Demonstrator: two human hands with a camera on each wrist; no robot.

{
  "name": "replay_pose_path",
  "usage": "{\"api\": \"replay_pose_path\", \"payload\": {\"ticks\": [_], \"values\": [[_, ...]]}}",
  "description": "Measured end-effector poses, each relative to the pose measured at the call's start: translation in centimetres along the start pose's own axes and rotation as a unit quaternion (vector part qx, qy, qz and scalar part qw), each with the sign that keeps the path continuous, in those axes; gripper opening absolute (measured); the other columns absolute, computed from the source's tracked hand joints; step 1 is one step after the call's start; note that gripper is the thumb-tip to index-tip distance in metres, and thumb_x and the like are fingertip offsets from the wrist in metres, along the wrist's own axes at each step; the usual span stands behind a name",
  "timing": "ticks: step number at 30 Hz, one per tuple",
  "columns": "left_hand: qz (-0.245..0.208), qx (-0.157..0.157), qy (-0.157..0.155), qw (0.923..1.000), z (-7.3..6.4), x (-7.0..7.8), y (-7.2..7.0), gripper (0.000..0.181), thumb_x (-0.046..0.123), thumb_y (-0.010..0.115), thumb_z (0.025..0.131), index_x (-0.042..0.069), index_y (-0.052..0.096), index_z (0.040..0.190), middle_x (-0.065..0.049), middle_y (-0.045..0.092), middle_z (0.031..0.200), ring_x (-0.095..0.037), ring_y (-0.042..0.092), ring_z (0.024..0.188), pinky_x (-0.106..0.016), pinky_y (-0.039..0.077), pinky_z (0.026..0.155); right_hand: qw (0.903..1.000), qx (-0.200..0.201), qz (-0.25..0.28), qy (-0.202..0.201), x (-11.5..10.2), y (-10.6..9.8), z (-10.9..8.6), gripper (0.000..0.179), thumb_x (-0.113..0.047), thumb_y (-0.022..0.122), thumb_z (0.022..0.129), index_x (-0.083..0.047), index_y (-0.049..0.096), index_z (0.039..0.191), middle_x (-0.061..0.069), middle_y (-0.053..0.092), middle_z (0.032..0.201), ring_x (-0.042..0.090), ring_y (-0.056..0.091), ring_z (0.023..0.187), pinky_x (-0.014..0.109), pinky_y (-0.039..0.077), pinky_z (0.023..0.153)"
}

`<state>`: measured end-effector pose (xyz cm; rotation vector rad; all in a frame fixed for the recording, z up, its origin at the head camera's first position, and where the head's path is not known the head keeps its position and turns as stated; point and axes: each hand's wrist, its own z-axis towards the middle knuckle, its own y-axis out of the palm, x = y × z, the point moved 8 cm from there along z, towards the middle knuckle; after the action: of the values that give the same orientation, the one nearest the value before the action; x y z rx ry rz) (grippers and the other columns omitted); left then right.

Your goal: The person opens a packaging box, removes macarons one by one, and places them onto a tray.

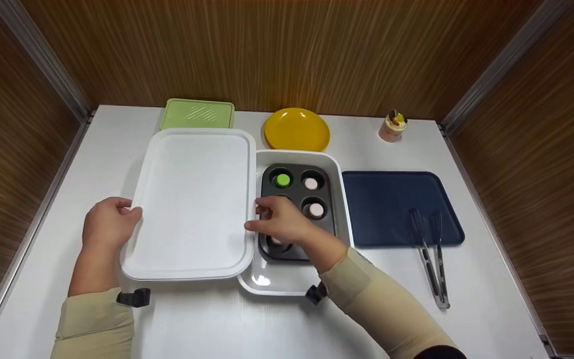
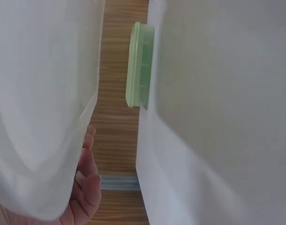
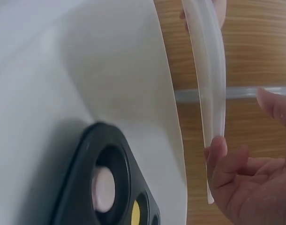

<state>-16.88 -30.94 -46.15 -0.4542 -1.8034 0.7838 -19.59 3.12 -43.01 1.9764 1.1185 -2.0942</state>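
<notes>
A large white lid [image 1: 195, 199] is held up over the left part of a white rectangular container [image 1: 334, 164]. My left hand [image 1: 110, 224] grips its left edge, thumb on top and fingers beneath; the fingers [image 2: 88, 159] show past the rim in the left wrist view. My right hand [image 1: 284, 219] is at the lid's right edge. In the right wrist view its fingertips [image 3: 217, 146] touch the rim, while the thumb stands away from it. Inside the container lies a dark muffin tin [image 1: 298, 229], its cups holding small round pieces, including a green one [image 1: 282, 180] and pale pink ones [image 1: 316, 210].
Behind the lid is a light green box [image 1: 197, 113], beside a yellow plate [image 1: 297, 129]. A small dessert cup [image 1: 393, 127] stands at the back right. Metal tongs [image 1: 431, 269] lie partly on a navy board [image 1: 381, 207] right of the container. Wooden walls enclose the table.
</notes>
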Motion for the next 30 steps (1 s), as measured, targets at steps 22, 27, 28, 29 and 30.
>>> {"api": "replay_pose_path", "payload": {"ticks": [22,27,28,29,30], "values": [[0.041,-0.029,-0.074,0.9960,3.0,-6.7,-0.7,0.050,0.019,0.044,0.109,-0.016,0.047,0.145,-0.040,0.047,0.146,-0.056,0.044,0.135,-0.062,0.040,0.109,0.9919,-0.051,0.027,0.113,-0.3,7.3,2.9,0.071,-0.024,0.080,0.091,0.009,0.054,0.148,0.024,0.066,0.130,0.026,0.068,0.102,0.032,0.055,0.085],[0.034,-0.024,-0.078,0.9961,3.8,-7.6,-0.3,0.050,0.018,0.044,0.109,-0.016,0.048,0.144,-0.039,0.048,0.145,-0.055,0.043,0.137,-0.060,0.038,0.111,0.9790,-0.065,0.093,0.170,0.3,8.7,3.6,0.070,-0.021,0.080,0.092,0.008,0.051,0.150,0.011,0.065,0.106,0.017,0.060,0.074,0.029,0.049,0.057],[0.033,-0.021,-0.079,0.9961,3.9,-7.8,-0.2,0.049,0.018,0.044,0.108,-0.017,0.048,0.144,-0.039,0.048,0.145,-0.055,0.043,0.137,-0.060,0.038,0.112,0.9757,-0.067,0.103,0.181,0.4,9.0,3.7,0.071,-0.022,0.080,0.092,0.007,0.051,0.150,0.009,0.064,0.105,0.017,0.060,0.075,0.029,0.049,0.056],[0.031,-0.019,-0.082,0.9960,4.0,-8.0,-0.2,0.049,0.018,0.044,0.108,-0.017,0.049,0.143,-0.039,0.049,0.144,-0.055,0.044,0.136,-0.060,0.038,0.112,0.9727,-0.068,0.114,0.191,0.5,9.2,3.9,0.071,-0.022,0.081,0.092,0.007,0.051,0.150,0.008,0.063,0.106,0.017,0.060,0.076,0.029,0.050,0.057],[0.030,-0.015,-0.084,0.9959,4.1,-8.1,-0.1,0.049,0.018,0.044,0.108,-0.017,0.050,0.142,-0.039,0.050,0.143,-0.055,0.045,0.135,-0.061,0.038,0.111,0.9698,-0.067,0.123,0.200,0.6,9.4,4.0,0.072,-0.022,0.081,0.092,0.006,0.051,0.151,0.006,0.062,0.109,0.017,0.061,0.078,0.030,0.051,0.059]]}}
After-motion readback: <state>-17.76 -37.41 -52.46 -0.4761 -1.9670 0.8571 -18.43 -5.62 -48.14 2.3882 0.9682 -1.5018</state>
